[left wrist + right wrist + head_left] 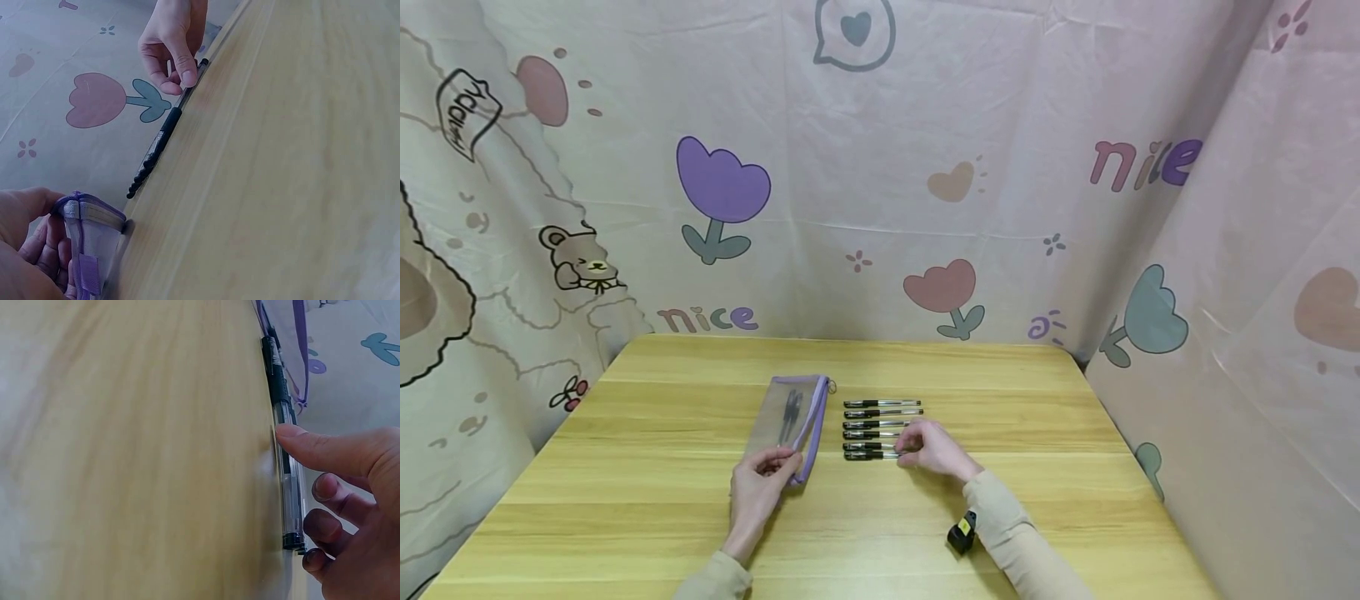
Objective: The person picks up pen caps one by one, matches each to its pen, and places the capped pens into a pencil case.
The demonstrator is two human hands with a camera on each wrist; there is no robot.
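Observation:
A see-through mesh pencil pouch (pixel 767 421) with purple edging and a zipper lies left of centre, dark pens (pixel 791 408) showing inside it. My left hand (pixel 756 492) pinches the pouch's near edge between thumb and fingers; in the left wrist view the pouch's zipped end (pixel 94 215) stands up from the table. To the right, several black-gripped clear pens (pixel 880 413) lie in a row, one behind another. My right hand (pixel 936 450) is at the row's near end. Its thumb is on the nearest pen (pixel 290 500), with curled fingers along the pen's other side.
The wooden table (pixel 625 483) bears the pouch and the pens. A printed curtain (pixel 850 167) hangs behind it and at both sides. A small black object with a yellow mark (pixel 962 533) is beside the right sleeve.

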